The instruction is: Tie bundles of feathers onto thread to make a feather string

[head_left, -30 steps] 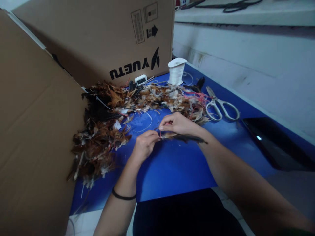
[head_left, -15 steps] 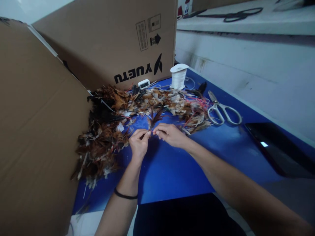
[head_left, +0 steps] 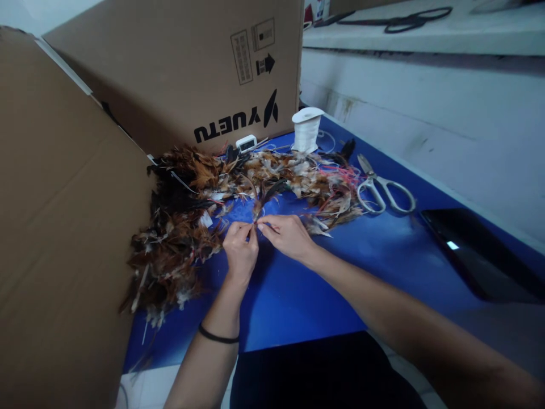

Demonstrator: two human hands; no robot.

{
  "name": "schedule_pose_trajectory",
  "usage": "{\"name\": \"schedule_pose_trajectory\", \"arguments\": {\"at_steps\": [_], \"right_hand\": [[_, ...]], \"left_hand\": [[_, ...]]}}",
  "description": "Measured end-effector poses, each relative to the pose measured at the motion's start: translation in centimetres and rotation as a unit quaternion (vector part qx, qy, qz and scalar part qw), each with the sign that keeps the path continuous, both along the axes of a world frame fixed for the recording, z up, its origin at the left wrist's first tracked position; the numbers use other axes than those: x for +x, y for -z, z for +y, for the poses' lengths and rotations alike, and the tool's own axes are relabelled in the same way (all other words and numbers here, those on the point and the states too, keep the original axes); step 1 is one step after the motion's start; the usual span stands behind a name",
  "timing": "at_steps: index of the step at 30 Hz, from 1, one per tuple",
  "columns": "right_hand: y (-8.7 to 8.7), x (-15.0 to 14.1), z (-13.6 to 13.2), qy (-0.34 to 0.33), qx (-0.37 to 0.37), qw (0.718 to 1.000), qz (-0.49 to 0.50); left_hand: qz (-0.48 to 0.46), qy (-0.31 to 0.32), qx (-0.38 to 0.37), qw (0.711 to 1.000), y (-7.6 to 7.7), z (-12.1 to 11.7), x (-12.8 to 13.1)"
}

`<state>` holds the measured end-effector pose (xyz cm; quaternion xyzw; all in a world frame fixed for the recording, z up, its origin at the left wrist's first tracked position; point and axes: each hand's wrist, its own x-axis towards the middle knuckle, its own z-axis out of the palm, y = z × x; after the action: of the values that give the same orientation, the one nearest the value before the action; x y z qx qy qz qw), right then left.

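My left hand (head_left: 241,245) pinches the base of a small bunch of dark and brown feathers (head_left: 263,196), which points up and away from me. My right hand (head_left: 288,234) is closed in a pinch beside it, fingertips touching or almost touching those of the left. Red string ran between the hands a moment ago; now the fingers mostly hide it. Beyond the hands lies a big curved pile of brown, black and white feathers (head_left: 170,244), with pink-red string (head_left: 347,173) at its right end.
Silver-handled scissors (head_left: 385,190) and a dark phone (head_left: 481,255) lie to the right on the blue table (head_left: 298,301). A white spool (head_left: 306,130) and a small white device (head_left: 246,143) stand behind the feathers. Cardboard boxes (head_left: 162,68) wall the left and back. Black scissors (head_left: 404,21) lie on a ledge.
The feather bunch has swung from pointing right to pointing away from me. Both hands have moved left, and the right hand has come down level with the left, the fingertips closing together.
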<state>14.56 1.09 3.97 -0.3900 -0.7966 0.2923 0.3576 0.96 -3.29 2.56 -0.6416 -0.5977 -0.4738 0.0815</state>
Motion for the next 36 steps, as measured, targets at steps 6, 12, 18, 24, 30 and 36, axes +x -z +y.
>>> {"name": "schedule_pose_trajectory", "arguments": {"at_steps": [6,12,18,24,30,36], "right_hand": [[-0.6,-0.3,-0.2,0.058,-0.061,0.996,0.027],[-0.2,-0.3,0.5,0.086,-0.074,0.991,0.068],[-0.3,0.8,1.4,0.024,-0.187,0.969,0.157],[-1.0,1.5,1.8,-0.033,-0.292,0.925,0.241],[-1.6,1.7,1.7,-0.05,-0.343,0.906,0.242],[-0.6,2.0,2.3,-0.07,-0.379,0.899,0.206]], "left_hand": [[0.105,-0.013,0.022,0.994,0.0,0.0,0.5],[0.142,0.006,0.02,0.99,0.5,-0.1,0.7],[-0.062,0.105,-0.036,0.992,-0.5,-0.4,0.6],[-0.276,0.148,-0.127,0.941,0.0,0.0,0.2],[-0.096,0.132,-0.053,0.985,-0.9,-0.1,-0.3],[-0.215,0.115,-0.135,0.96,-0.7,-0.1,-0.5]]}}
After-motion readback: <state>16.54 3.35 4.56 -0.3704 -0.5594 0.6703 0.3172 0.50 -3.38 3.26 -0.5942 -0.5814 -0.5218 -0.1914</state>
